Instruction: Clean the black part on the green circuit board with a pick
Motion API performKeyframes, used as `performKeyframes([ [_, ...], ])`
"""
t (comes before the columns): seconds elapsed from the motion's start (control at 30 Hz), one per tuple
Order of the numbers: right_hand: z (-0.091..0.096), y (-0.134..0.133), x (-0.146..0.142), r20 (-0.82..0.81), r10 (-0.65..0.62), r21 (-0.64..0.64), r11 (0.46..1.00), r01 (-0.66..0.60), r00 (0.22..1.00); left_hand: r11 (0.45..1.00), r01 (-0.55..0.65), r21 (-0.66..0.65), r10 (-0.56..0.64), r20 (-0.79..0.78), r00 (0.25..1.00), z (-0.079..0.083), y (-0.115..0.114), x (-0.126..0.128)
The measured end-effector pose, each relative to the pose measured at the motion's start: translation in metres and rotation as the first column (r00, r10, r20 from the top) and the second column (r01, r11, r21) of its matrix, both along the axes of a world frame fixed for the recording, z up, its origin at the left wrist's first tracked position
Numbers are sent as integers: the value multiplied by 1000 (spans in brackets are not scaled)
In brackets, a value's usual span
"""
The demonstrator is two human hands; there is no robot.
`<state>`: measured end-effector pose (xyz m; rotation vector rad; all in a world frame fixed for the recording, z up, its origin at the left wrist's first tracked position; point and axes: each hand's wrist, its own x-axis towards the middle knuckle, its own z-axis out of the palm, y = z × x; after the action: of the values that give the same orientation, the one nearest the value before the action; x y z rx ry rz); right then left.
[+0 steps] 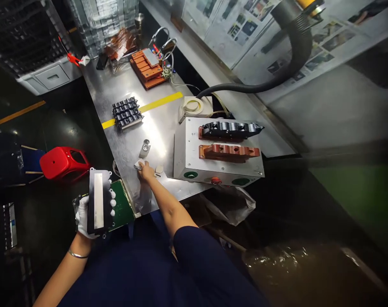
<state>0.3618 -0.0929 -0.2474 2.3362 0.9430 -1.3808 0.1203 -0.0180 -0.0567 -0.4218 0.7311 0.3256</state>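
Left gloved hand clasps a black finned module upright; right hand pinches what looks like a white wipe against the steel table.

count at the bench: two hands, one left hand and one right hand. one white glove, on the left hand. one white cloth, one black block. one steel table with one yellow stripe. one metal box carrying two bars, one black bar and one copper bar. two green buttons, one red button. one tape roll. one green circuit board. one red stool. one black hose.
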Motion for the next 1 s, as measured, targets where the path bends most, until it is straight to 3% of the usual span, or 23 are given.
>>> performKeyframes([
  [0.13,10,16,15,127,7,62,998,-15,992,999,26,-31,-25,44,999,-10,8,-1],
  [0.23,15,36,38,252,1,62,998,-17,968,999,22,-26,-22,-9,1000,-15,17,3],
  [0.43,24,67,64,173,41,50,997,-50,984,996,-87,13,88,-174,981,-18,30,25],
  [0.5,44,73,54,155,22,66,997,-33,988,993,-115,28,118,-188,975,-21,33,30],
  [0.6,99,74,15,55,22,219,975,-34,998,988,-145,55,154,-246,957,-29,36,34],
  [0.63,121,71,-2,-52,41,362,932,-19,998,986,-152,68,165,-296,941,-33,37,34],
  [0.7,164,63,-36,-240,199,549,835,-36,950,979,-171,108,201,-404,892,-39,38,35],
  [0.77,194,54,-61,-267,313,581,806,-107,911,969,-186,160,240,-470,849,-42,41,36],
  [0.9,213,47,-76,-195,322,535,827,-175,926,959,-169,226,260,-473,842,-35,45,40],
  [1.0,210,48,-75,-195,353,613,772,-168,915,960,-173,223,256,-435,863,-27,47,41],
])
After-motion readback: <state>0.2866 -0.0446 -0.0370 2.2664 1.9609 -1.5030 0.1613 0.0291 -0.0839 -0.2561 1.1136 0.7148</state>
